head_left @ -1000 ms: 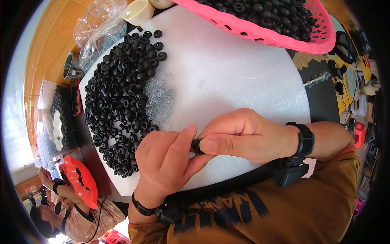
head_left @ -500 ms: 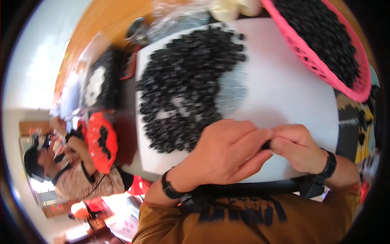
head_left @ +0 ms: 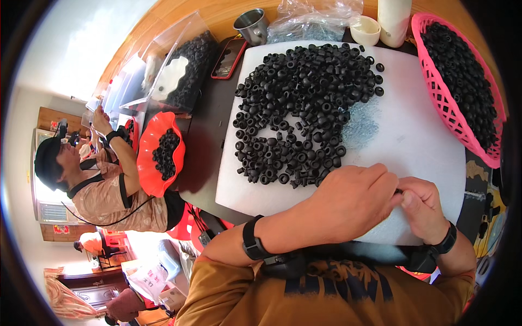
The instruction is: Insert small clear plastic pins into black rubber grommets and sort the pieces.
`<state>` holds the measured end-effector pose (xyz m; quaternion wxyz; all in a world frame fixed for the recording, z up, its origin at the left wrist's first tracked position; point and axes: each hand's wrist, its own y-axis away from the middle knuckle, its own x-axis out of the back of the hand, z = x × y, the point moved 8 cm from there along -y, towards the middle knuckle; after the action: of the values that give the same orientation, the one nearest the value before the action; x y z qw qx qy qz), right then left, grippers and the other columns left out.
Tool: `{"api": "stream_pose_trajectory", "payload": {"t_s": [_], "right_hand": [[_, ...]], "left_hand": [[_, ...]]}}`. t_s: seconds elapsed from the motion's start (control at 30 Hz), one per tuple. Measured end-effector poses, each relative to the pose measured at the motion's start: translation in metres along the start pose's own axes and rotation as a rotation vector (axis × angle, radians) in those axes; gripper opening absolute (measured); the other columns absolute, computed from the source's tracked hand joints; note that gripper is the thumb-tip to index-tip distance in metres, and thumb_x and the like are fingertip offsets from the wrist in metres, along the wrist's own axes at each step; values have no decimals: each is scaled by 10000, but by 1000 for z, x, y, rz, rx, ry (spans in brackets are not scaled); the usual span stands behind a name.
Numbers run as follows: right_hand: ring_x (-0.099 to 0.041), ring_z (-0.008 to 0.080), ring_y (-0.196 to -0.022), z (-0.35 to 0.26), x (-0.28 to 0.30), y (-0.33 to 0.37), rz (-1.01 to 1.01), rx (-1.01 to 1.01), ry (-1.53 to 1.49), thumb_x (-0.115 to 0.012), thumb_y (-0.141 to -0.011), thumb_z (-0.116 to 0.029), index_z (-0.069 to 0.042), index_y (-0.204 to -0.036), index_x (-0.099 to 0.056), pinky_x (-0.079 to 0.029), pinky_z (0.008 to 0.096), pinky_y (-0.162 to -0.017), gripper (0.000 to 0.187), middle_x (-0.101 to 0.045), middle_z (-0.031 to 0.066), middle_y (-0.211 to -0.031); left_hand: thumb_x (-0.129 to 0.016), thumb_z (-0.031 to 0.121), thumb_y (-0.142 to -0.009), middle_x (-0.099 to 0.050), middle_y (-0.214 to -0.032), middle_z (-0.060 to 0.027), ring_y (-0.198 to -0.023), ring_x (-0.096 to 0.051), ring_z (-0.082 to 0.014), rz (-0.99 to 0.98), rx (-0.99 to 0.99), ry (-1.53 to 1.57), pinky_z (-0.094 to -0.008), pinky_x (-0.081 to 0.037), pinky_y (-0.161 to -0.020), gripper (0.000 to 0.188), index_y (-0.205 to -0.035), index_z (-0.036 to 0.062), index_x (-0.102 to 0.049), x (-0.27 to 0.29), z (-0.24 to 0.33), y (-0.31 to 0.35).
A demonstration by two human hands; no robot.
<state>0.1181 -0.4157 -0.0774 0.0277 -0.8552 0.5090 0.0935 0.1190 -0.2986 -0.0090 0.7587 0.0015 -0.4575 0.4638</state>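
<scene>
The fingertips of the left hand and right hand pinch a small black piece at lower right, seemingly to steady it between them, while loose black caps fill upper centre, likely for easy reach.

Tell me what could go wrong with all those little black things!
The small black piece pinched in the right hand might slip, because only a bit of it shows at the fingertips, beside the left hand.
Some roundish black parts lie near the edge of the white sheet, so a bump could roll them off.
The clear bits lie right beside them and might get mixed in.
</scene>
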Motion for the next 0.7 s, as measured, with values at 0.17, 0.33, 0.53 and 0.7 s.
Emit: {"api": "stream_pose_trajectory", "payload": {"t_s": [0.17,0.33,0.53,0.7], "right_hand": [[-597,161,-778,-2,-7,-3,-128,0,10,-511,-954,-251,54,-949,-631,-473,282,-721,328,-642,115,-868],[-610,159,-802,-15,-8,-3,-141,49,54,-491,-961,-194,40,-958,-642,-476,280,-736,279,-650,107,-881],[-598,130,-881,-1,-1,0,-110,-68,-80,-530,-950,-171,36,-1019,-634,-474,270,-781,242,-653,79,-913],[-614,139,-882,3,-20,0,-278,-44,-22,-576,-931,-210,-1,-1045,-640,-473,275,-792,247,-663,70,-936]], "left_hand": [[-641,43,-798,-498,-711,-91,-589,-534,-283,5,48,232,-364,-429,-506,179,-945,13,-543,2,-5,8],[-628,-2,-803,-540,-729,-100,-613,-551,-275,-83,67,189,-348,-439,-521,169,-965,-1,-579,5,1,4],[-609,-26,-805,-570,-721,-108,-602,-551,-262,-156,96,119,-333,-436,-529,132,-934,4,-608,19,7,-12],[-602,-4,-823,-575,-725,-110,-593,-557,-259,-195,141,10,-322,-440,-540,96,-917,3,-615,40,25,-42]]}}
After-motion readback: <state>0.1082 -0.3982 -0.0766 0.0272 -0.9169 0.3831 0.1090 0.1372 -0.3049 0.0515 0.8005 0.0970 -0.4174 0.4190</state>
